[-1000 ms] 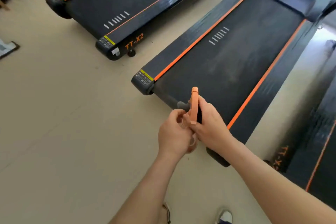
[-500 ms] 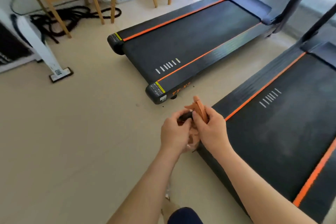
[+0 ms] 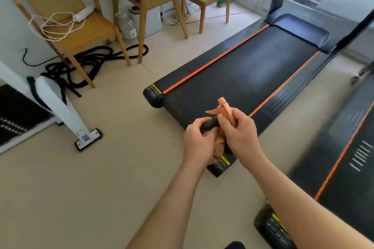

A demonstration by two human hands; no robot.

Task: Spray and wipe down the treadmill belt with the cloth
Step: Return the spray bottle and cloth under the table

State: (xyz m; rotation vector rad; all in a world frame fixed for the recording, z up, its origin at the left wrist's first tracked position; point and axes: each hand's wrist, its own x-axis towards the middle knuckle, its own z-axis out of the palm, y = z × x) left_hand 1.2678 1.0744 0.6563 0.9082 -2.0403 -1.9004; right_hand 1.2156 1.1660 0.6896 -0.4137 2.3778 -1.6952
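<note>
Above belt [image 3: 242, 79] edge, sprayer [image 3: 223, 108] between left hand [image 3: 199, 141] and right hand [image 3: 240, 133]

A small gym room: two black treadmills [image 3: 249, 75] [image 3: 344, 168] on a beige floor, coiled battle rope [image 3: 85, 66], wooden chairs [image 3: 66, 24] against the wall.

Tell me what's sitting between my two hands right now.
In the head view, an orange-topped spray bottle and a bunched orange cloth sit between the left hand and right hand.
</note>
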